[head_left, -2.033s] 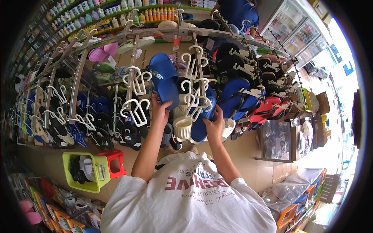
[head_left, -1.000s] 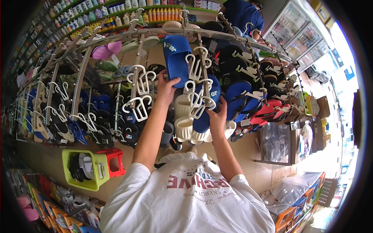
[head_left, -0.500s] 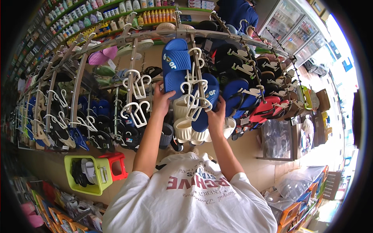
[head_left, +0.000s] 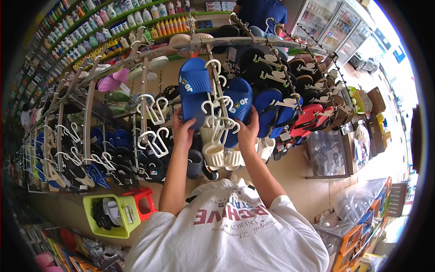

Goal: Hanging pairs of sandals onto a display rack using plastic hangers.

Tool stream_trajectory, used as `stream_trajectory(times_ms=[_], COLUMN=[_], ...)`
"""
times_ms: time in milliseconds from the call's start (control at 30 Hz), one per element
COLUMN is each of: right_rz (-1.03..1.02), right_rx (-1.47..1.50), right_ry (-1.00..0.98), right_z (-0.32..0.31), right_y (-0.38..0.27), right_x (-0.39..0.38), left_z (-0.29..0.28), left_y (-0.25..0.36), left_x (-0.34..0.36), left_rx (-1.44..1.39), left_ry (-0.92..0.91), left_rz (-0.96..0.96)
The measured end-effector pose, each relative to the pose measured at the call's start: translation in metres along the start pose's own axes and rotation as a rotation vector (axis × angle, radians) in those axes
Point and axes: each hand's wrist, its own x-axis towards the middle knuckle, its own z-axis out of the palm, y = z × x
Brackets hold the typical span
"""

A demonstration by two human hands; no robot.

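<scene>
Two blue slide sandals were in our hands, up against the metal display rack [head_left: 90,113] that filled most of the view. The rack's rails ran across in a curve, hung with rows of white plastic hangers [head_left: 152,136] and dark footwear, so stock hung sole-out where shoppers could see it. Behind it, shelves of bottles [head_left: 136,20] ran along the wall.

Below, on the floor, sat a lime-green basket [head_left: 108,215] with sandals inside and a red stool [head_left: 142,201] just beside it, likely kept near for restocking.

Our left hand [head_left: 183,131] was closed around the lower end of the left blue slide [head_left: 194,88], holding it upright and high against the rack post. Our right hand [head_left: 248,131] gripped the bottom of the right blue slide [head_left: 238,106], fingers wrapped on its edge. Both slides sat side by side, touching the hangers between them. Cream-coloured slides [head_left: 215,152] hung just under our hands.
</scene>
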Motion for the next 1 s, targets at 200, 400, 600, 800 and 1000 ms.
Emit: stream_trajectory(times_ms=[200,400,600,800,1000], right_rz=[0.001,0.045,0.077,0.09,0.096], right_rx=[-0.055,0.01,-0.009,-0.03,-0.008], right_ry=[0.005,-0.013,-0.052,-0.043,-0.036], right_z=[-0.002,-0.002,0.002,0.004,0.003], right_y=[-0.007,-0.015,-0.023,-0.03,-0.023], right_x=[-0.007,-0.019,-0.02,-0.021,-0.02], left_z=[0.007,0.01,0.011,0.017,0.011], left_y=[-0.002,-0.006,-0.012,-0.017,-0.025], left_x=[0.003,0.005,0.0,-0.012,-0.025], left_rx=[0.053,0.049,0.09,0.127,0.099], left_ry=[0.035,0.06,0.043,0.062,0.045], left_rz=[0.04,0.085,0.129,0.1,0.055])
